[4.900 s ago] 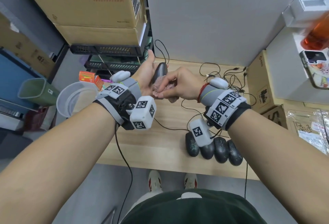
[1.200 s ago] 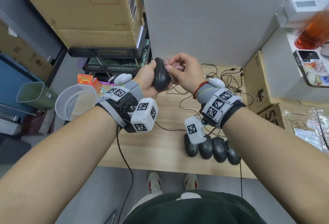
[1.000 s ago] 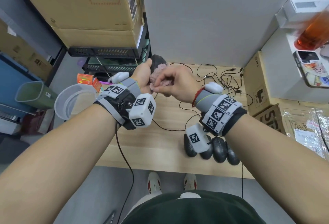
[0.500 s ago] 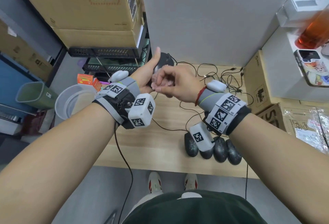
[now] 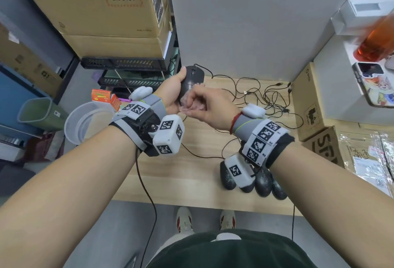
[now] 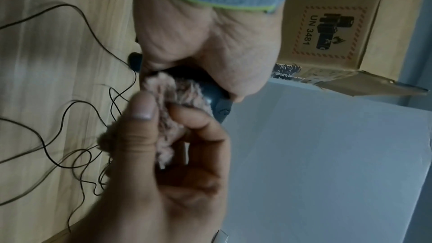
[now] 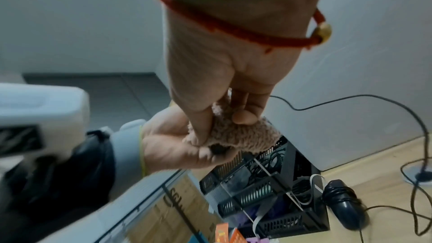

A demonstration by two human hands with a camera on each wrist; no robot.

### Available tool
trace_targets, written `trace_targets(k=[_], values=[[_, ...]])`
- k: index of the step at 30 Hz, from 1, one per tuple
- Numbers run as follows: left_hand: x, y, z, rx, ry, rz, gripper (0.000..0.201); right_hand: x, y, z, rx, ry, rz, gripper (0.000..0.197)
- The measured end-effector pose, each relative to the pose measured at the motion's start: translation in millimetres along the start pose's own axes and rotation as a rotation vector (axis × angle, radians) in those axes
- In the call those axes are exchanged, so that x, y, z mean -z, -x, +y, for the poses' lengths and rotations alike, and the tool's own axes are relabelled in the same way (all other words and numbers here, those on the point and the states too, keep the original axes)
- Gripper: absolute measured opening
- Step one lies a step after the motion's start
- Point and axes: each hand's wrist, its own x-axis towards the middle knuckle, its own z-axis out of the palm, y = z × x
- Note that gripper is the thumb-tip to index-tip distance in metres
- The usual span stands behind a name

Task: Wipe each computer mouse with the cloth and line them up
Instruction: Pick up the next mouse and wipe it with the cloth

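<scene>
We see the left hand point(image 5: 170, 93) gripping a smooth, rounded black mouse point(image 5: 191, 80); the right hand point(image 5: 210, 105) pinches a fuzzy pink cloth point(image 5: 193, 105) against it.

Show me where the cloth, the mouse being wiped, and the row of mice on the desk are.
cloth point(image 7: 240, 134): right wrist view, fuzzy middle.
held mouse point(image 5: 191, 78): head view, upper shell.
row of mice point(image 5: 264, 180): head view, third mouse's back.
</scene>
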Motion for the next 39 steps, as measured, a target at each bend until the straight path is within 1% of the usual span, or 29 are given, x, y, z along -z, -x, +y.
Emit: trace_targets(k=[1, 2, 4, 5, 7, 9, 10, 12, 14, 15, 16, 17, 20, 21, 22, 24, 26, 27, 29, 31, 34, 36, 39], values=[[2, -1, 0, -0.004, -0.031, 0.012, 0.057, 2, 0, 3, -0.024, -0.079, 0.009, 0.028], [3, 0, 0, -0.007, -0.062, 0.033, 0.056, 6, -2, 7, -0.060, -0.176, 0.049, 0.027], [6, 1, -1, 0.008, -0.070, 0.035, 0.053, 14, -8, 9, -0.153, -0.303, 0.206, 0.025], [6, 1, -2, 0.018, -0.064, 0.027, 0.052, 18, -11, 10, -0.210, -0.301, 0.296, 0.024], [4, 1, -5, 0.031, -0.052, 0.033, 0.052, 24, -15, 9, -0.266, -0.313, 0.384, 0.020], [0, 0, -6, 0.009, -0.048, 0.067, 0.051, 22, -16, 5, -0.253, -0.287, 0.390, 0.020], [-1, -4, -6, -0.001, -0.043, 0.081, 0.055, 19, -14, 2, -0.230, -0.277, 0.364, 0.021], [-2, -6, -3, -0.008, -0.020, 0.101, 0.062, 11, -9, -7, -0.172, -0.299, 0.273, 0.021], [3, -10, 0, -0.011, -0.003, 0.106, 0.064, 5, -3, -13, -0.096, -0.263, 0.152, 0.022], [5, -10, 1, -0.003, 0.001, 0.097, 0.064, 5, -4, -15, -0.072, -0.235, 0.113, 0.024], [6, -10, 1, 0.000, -0.005, 0.104, 0.063, 7, -6, -15, -0.068, -0.213, 0.106, 0.025], [5, -9, 0, -0.005, -0.009, 0.108, 0.062, 10, -11, -13, -0.090, -0.205, 0.144, 0.026], [-4, -7, -3, -0.042, 0.004, 0.130, 0.060, 19, -23, -4, -0.174, -0.174, 0.345, 0.022], [-7, -7, -3, -0.050, 0.028, 0.119, 0.061, 20, -24, -2, -0.171, -0.186, 0.371, 0.020], [-8, -8, -2, -0.062, 0.042, 0.124, 0.061, 20, -24, -4, -0.144, -0.185, 0.352, 0.019], [-6, -11, 3, -0.066, 0.071, 0.155, 0.062, 14, -17, -9, -0.005, -0.133, 0.232, 0.016], [-1, -13, 7, -0.047, 0.092, 0.184, 0.063, 4, -8, -11, 0.115, 0.019, 0.095, 0.013], [1, -13, 8, -0.042, 0.095, 0.208, 0.062, -1, -4, -9, 0.125, 0.087, 0.049, 0.013], [2, -11, 7, -0.046, 0.118, 0.233, 0.059, 0, -2, -1, 0.053, 0.107, 0.010, 0.015], [0, -8, 6, -0.075, 0.133, 0.215, 0.057, 8, -5, 9, -0.028, -0.002, 0.024, 0.018], [-2, -5, 11, -0.109, 0.103, 0.231, 0.054, 19, -8, 9, -0.109, -0.110, 0.095, 0.025], [0, -6, 12, -0.108, 0.052, 0.231, 0.056, 22, -9, 8, -0.142, -0.209, 0.139, 0.022], [-2, -2, 4, -0.078, -0.028, 0.191, 0.053, 23, -16, 10, -0.192, -0.276, 0.303, 0.018]])
